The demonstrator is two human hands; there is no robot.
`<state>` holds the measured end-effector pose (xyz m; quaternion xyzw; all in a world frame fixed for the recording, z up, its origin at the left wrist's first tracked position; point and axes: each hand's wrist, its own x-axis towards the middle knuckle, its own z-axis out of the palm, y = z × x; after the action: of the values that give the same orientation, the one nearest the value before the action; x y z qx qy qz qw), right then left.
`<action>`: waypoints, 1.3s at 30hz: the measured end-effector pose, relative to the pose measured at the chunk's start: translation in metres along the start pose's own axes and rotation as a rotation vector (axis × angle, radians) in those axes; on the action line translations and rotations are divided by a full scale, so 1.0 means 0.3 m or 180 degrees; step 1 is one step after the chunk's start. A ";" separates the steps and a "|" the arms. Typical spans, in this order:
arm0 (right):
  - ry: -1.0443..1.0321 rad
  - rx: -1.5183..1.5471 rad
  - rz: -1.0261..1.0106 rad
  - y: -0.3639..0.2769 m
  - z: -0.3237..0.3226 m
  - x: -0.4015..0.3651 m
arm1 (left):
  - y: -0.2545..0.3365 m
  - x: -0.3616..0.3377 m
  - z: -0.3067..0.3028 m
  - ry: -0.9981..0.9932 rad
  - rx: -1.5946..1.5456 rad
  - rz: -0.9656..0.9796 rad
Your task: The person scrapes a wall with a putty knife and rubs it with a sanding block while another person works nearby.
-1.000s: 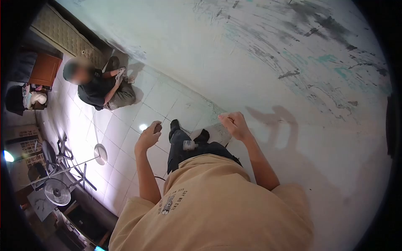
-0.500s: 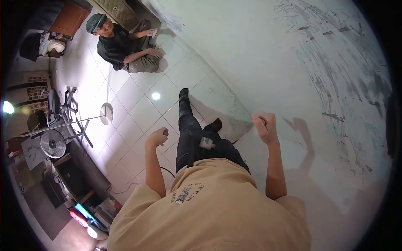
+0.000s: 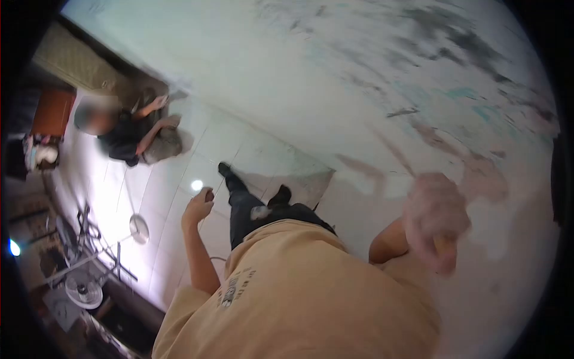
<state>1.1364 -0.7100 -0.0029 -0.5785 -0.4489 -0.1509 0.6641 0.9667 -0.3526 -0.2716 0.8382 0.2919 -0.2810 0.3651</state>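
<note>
My right hand point(image 3: 436, 218), smeared by motion, is raised in a fist close to the white wall point(image 3: 275, 78). A slim tool with a yellowish handle end point(image 3: 445, 244) is in it; a thin, blurred shape points up and left from the fist, and I cannot tell the tool's kind. Shadows of hand and tool fall on the wall beside them. Above the fist, the wall carries dark scrape marks and greenish patches point(image 3: 472, 51). My left hand point(image 3: 199, 206) hangs over the tiled floor with curled fingers, a small dark spot showing at the fingertips.
Another person point(image 3: 125, 134) sits on the floor by the wall, one hand near its foot. A standing fan point(image 3: 84, 291), its round base point(image 3: 139, 228) and a chair point(image 3: 75, 239) are at left. A mattress point(image 3: 78, 60) leans at the upper left. Light glares off the tiles point(image 3: 173, 203).
My right hand has swung right and down in the view, nearer the camera, and the tool's handle end now shows. The view has turned; my left hand stays curled.
</note>
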 end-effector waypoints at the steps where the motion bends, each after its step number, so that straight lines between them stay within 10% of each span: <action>1: -0.0152 -0.0362 -0.0416 -0.058 -0.027 0.005 | 0.019 -0.003 -0.013 -0.0063 -0.0023 0.0086; 4: -0.0565 -0.0375 -0.1030 -0.075 -0.034 0.049 | 0.134 -0.036 -0.064 -0.0049 -0.0182 0.0296; 7: 0.1091 -0.2356 0.0332 0.200 -0.013 -0.142 | 0.169 -0.051 -0.065 -0.0100 -0.0168 0.0292; 8: -0.0295 -0.0924 -0.0303 0.224 -0.015 0.007 | 0.172 -0.048 -0.079 -0.0217 -0.0037 0.0210; 21: -0.0142 -0.1332 -0.0940 0.262 0.093 -0.082 | 0.500 -0.164 -0.195 -0.0803 -0.0901 0.2125; 39: -0.0353 -0.1105 -0.0610 0.148 0.027 -0.044 | 0.584 -0.265 -0.128 -0.0616 -0.1051 0.2244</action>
<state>1.1577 -0.6942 -0.0419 -0.6463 -0.5051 -0.2564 0.5113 1.0449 -0.4441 -0.1165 0.7867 -0.0081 -0.1655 0.5947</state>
